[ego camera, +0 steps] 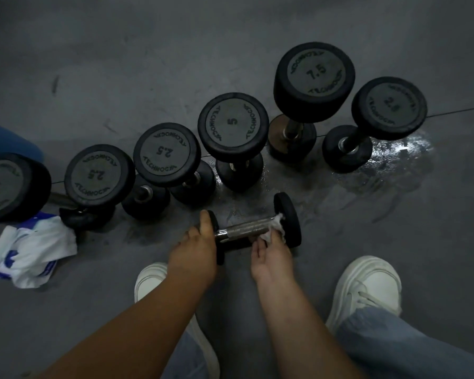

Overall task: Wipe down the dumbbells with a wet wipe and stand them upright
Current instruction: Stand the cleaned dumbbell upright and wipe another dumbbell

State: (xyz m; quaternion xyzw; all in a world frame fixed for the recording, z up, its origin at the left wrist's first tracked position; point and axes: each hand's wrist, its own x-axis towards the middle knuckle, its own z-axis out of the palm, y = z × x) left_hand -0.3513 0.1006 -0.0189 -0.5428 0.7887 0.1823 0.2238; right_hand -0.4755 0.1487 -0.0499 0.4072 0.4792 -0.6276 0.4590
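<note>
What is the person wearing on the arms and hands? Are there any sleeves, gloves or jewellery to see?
Both forearms are bare as far as the picture's lower edge, and no sleeves show. The left hand and the right hand wear no gloves. No watch, bracelet or ring is visible in the dim light. Below them are pale blue jeans and chunky white sneakers.

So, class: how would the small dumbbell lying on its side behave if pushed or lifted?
Its round heads suggest the small dumbbell would probably roll. Metal handle hints it's heavy for its size. With the wet wipe on its handle, it may be slippery.
</note>
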